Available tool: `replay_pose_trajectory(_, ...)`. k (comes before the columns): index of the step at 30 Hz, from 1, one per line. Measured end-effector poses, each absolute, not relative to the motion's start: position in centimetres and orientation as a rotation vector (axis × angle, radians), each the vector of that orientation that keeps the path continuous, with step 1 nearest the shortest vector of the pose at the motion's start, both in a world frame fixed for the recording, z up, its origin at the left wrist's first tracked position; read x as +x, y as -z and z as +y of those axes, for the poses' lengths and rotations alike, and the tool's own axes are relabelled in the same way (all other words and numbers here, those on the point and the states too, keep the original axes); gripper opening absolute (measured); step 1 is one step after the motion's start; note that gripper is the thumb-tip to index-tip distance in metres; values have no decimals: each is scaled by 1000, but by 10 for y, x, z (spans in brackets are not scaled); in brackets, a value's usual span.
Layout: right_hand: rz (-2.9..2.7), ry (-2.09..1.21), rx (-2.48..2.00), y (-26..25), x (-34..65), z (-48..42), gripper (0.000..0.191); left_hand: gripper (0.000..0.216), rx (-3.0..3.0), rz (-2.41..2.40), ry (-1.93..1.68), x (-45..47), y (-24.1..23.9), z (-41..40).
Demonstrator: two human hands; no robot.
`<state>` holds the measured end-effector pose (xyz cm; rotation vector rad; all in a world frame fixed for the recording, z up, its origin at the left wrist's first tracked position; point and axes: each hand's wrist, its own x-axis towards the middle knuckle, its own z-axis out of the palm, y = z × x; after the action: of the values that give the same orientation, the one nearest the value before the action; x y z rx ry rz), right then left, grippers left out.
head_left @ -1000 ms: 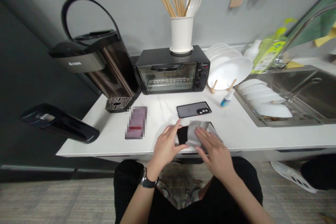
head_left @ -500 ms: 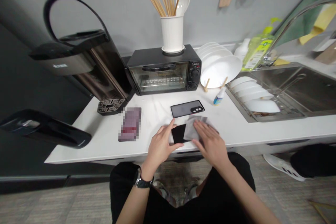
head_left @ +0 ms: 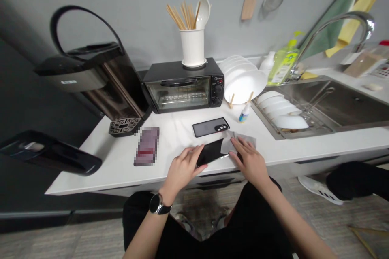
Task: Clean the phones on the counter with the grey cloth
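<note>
A black phone (head_left: 210,151) lies near the front edge of the white counter (head_left: 273,145), its screen up and its left end lifted a little. My left hand (head_left: 182,168) grips that left end between thumb and fingers. My right hand (head_left: 249,161) presses a grey cloth (head_left: 240,141) flat against the phone's right part. Just behind them rests a black phone case (head_left: 211,127) with its camera cut-out to the right.
A blurred dark red box (head_left: 146,145) lies to the left. Behind stand a black toaster oven (head_left: 183,85), a utensil holder (head_left: 192,46), a water dispenser (head_left: 100,77), stacked white plates (head_left: 243,83) and a small bottle (head_left: 243,112). A sink (head_left: 328,101) holds dishes at right.
The view has shifted to the right. The phone's left end has been tilted up in my left hand, and my right hand has slid the cloth toward the right end of the screen.
</note>
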<state>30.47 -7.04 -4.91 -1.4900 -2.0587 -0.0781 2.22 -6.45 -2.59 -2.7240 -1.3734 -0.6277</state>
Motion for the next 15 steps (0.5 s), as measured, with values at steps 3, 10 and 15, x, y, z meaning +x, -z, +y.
replay_pose_trajectory(3,-1844,-6,-1569,54,317,-73,40,38,-2695,-1426,778,26,29,-61)
replay_pose_trajectory(10,-1697,-43,-1543,42,277,-59,47,29,-2815,-1881,1028,30,25,-42)
replay_pose_trajectory(15,-2179,-13,-1213,34,239,-52,56,36,-2953,-1884,833,33,22,-31)
